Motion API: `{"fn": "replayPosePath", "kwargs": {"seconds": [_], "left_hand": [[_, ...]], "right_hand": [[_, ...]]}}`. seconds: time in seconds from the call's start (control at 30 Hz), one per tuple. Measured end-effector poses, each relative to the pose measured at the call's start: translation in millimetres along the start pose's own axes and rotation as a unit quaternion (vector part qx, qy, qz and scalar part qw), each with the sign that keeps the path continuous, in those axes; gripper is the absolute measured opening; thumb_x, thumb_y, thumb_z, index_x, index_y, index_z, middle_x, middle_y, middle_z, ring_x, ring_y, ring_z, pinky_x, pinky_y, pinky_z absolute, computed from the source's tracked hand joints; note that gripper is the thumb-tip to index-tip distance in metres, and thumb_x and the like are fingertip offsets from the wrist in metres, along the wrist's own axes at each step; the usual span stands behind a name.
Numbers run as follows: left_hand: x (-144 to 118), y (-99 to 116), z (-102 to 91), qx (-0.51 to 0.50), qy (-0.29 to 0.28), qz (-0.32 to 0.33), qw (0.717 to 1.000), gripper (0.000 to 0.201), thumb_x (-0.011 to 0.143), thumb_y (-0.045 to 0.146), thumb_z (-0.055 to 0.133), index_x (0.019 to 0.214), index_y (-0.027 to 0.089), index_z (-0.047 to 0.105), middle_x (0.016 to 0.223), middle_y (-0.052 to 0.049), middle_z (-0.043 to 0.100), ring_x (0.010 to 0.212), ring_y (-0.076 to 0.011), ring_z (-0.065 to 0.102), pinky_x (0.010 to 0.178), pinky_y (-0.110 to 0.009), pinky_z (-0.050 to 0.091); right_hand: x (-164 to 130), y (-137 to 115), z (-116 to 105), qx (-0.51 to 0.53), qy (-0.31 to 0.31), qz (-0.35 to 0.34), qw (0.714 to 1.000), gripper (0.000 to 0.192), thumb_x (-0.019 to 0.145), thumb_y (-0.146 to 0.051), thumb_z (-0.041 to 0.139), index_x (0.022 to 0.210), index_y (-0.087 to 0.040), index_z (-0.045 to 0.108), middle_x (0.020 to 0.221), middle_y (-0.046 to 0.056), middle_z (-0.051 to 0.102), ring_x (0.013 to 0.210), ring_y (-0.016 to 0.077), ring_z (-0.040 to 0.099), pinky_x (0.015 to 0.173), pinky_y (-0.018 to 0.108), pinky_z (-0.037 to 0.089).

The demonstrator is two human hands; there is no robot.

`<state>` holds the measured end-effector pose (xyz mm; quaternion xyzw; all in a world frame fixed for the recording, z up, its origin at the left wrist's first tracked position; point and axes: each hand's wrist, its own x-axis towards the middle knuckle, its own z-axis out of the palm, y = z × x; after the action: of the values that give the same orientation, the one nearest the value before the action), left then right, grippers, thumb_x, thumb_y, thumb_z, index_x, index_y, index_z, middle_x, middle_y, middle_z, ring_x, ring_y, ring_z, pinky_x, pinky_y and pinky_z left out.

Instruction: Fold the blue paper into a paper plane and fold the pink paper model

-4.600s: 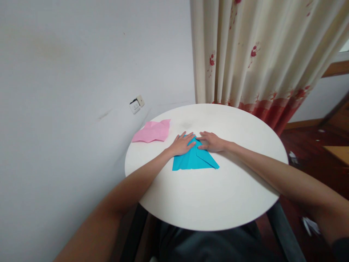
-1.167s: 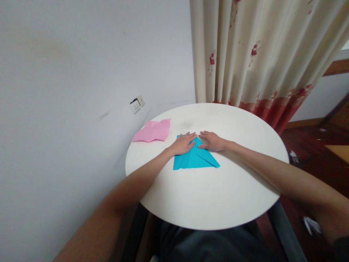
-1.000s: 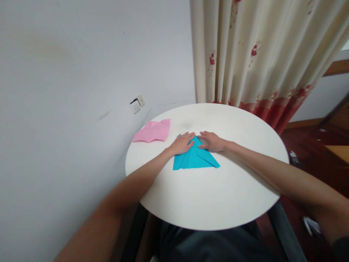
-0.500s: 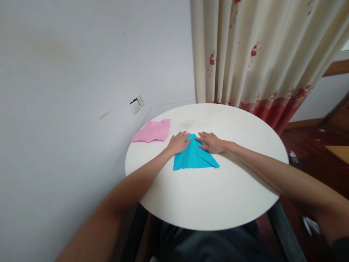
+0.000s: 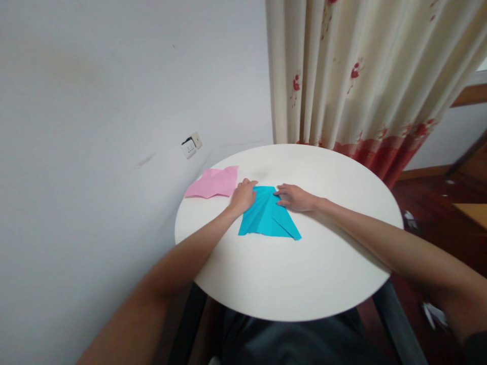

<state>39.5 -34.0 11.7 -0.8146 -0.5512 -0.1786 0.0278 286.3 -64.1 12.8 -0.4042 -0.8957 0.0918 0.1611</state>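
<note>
Round and white, the tabletop (image 5: pixel 304 274) carries a folded blue paper (image 5: pixel 266 219) near its far edge. Left hand (image 5: pixel 243 195) grips its upper left corner; right hand (image 5: pixel 294 197) presses flat, fingers spread. Pink paper (image 5: pixel 213 183) lies just left.

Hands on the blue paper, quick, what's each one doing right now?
Left hand: curled on the blue paper's left edge; grip cannot be told.
Right hand: open, flat on its right side.
</note>
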Motion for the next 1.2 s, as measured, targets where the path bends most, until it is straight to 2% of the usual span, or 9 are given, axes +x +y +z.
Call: {"fn": "replayPosePath", "kwargs": {"seconds": [0.1, 0.2, 0.37, 0.47, 0.63, 0.83, 0.97, 1.1, 1.2], "left_hand": [[2, -1, 0.8, -0.073, 0.060, 0.030, 0.995, 0.048, 0.088, 0.006, 0.051, 0.133, 0.020, 0.057, 0.110, -0.009, 0.061, 0.101, -0.0234, 0.061, 0.094, -0.038, 0.050], [4, 0, 0.6, -0.110, 0.100, 0.050, 0.988, 0.047, 0.084, 0.000, 0.050, 0.126, 0.018, 0.061, 0.102, -0.007, 0.061, 0.096, -0.0221, 0.062, 0.090, -0.036, 0.051], [4, 8, -4.5, -0.170, 0.139, 0.096, 0.971, 0.040, 0.083, 0.000, 0.052, 0.117, 0.019, 0.065, 0.095, -0.004, 0.062, 0.092, -0.0195, 0.062, 0.090, -0.035, 0.051], [2, 16, -9.1, -0.201, 0.147, 0.148, 0.957, 0.033, 0.086, 0.005, 0.054, 0.113, 0.020, 0.067, 0.095, -0.004, 0.062, 0.094, -0.0185, 0.062, 0.091, -0.034, 0.050], [-5, 26, -14.4, -0.211, 0.066, 0.226, 0.949, 0.028, 0.089, 0.012, 0.058, 0.113, 0.022, 0.068, 0.097, -0.004, 0.063, 0.094, -0.0179, 0.063, 0.089, -0.032, 0.051], [-10, 33, -17.7, -0.176, -0.020, 0.241, 0.954, 0.013, 0.092, 0.028, 0.061, 0.095, 0.022, 0.072, 0.100, -0.004, 0.065, 0.097, -0.0198, 0.063, 0.089, -0.033, 0.051], [-9, 32, -15.6, -0.159, -0.049, 0.248, 0.954, 0.023, 0.097, 0.031, 0.054, 0.087, 0.020, 0.071, 0.096, -0.004, 0.066, 0.096, -0.0204, 0.063, 0.087, -0.034, 0.050], [-7, 28, -11.2, -0.157, -0.057, 0.251, 0.953, 0.019, 0.096, 0.026, 0.054, 0.100, 0.021, 0.072, 0.104, -0.005, 0.067, 0.103, -0.0209, 0.063, 0.094, -0.034, 0.050], [-6, 25, -6.9, -0.147, -0.067, 0.246, 0.956, 0.028, 0.096, 0.027, 0.053, 0.119, 0.020, 0.067, 0.119, -0.008, 0.065, 0.114, -0.0224, 0.060, 0.103, -0.036, 0.046]], "right_hand": [[1, 0, 1, -0.005, 0.001, 0.005, 1.000, 0.052, 0.093, -0.042, 0.061, 0.137, -0.015, 0.061, 0.147, 0.018, 0.052, 0.137, 0.0334, 0.048, 0.114, 0.045, 0.038], [1, 1, 2, -0.004, 0.001, 0.003, 1.000, 0.052, 0.093, -0.042, 0.061, 0.138, -0.014, 0.061, 0.147, 0.018, 0.052, 0.137, 0.0332, 0.048, 0.114, 0.044, 0.037], [2, 2, 3, -0.004, 0.002, 0.004, 1.000, 0.053, 0.093, -0.042, 0.061, 0.139, -0.015, 0.060, 0.148, 0.018, 0.052, 0.137, 0.0334, 0.048, 0.113, 0.045, 0.038], [2, 1, 3, -0.008, 0.003, 0.001, 1.000, 0.053, 0.093, -0.041, 0.061, 0.138, -0.014, 0.060, 0.147, 0.019, 0.052, 0.134, 0.0337, 0.050, 0.112, 0.044, 0.039], [2, 2, 2, -0.011, -0.002, -0.023, 1.000, 0.049, 0.095, -0.040, 0.059, 0.136, -0.013, 0.060, 0.139, 0.019, 0.058, 0.128, 0.0327, 0.055, 0.108, 0.043, 0.042], [5, 7, 6, -0.014, -0.001, -0.031, 0.999, 0.044, 0.095, -0.039, 0.060, 0.131, -0.015, 0.063, 0.137, 0.018, 0.060, 0.127, 0.0317, 0.056, 0.107, 0.043, 0.042], [5, 9, 8, -0.009, -0.002, -0.027, 1.000, 0.043, 0.094, -0.041, 0.061, 0.130, -0.016, 0.064, 0.139, 0.017, 0.058, 0.130, 0.0319, 0.053, 0.109, 0.043, 0.041], [5, 9, 8, 0.001, -0.001, -0.025, 1.000, 0.045, 0.094, -0.042, 0.061, 0.132, -0.017, 0.063, 0.139, 0.017, 0.059, 0.130, 0.0322, 0.054, 0.110, 0.046, 0.040], [5, 8, 7, 0.001, 0.000, -0.022, 1.000, 0.047, 0.094, -0.041, 0.060, 0.135, -0.018, 0.060, 0.141, 0.017, 0.058, 0.131, 0.0317, 0.052, 0.110, 0.046, 0.040]]}}
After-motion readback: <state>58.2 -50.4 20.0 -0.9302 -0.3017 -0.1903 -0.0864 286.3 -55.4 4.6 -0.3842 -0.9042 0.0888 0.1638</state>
